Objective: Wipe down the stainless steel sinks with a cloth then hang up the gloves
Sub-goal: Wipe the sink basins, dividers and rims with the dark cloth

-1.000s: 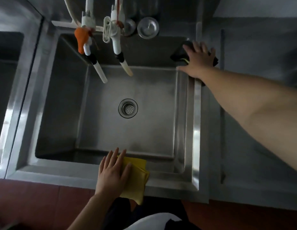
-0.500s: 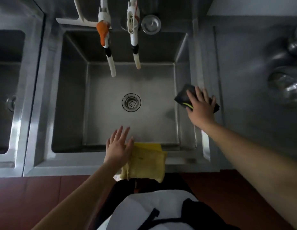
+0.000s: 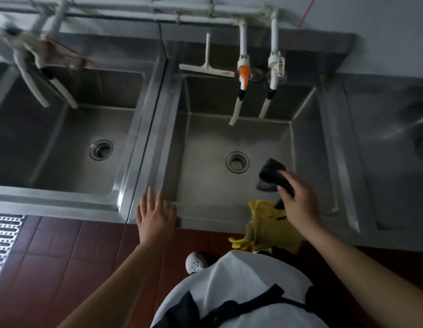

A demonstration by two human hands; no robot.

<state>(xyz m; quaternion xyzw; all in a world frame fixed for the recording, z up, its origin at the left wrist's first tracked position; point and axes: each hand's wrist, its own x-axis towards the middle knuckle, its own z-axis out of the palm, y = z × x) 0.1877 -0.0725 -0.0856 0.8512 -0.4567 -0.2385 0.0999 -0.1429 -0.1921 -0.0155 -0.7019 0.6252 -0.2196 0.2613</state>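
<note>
Fingers of the right hand (image 3: 300, 200) curl round a dark crumpled cloth (image 3: 273, 172), now lifted clear of the right rim where it was pressed half a second ago and held over the middle stainless steel sink (image 3: 229, 209). Left hand (image 3: 156, 215) has come off the yellow rubber gloves (image 3: 267, 227) and hovers flat, fingers straight and spread, holding nothing, above the sink's front left corner. Gloves lie draped over the front rim, hanging toward the red tiled floor (image 3: 63, 245). Wiping looks about finished; hanging the gloves probably comes next. Both forearms reach forward
</note>
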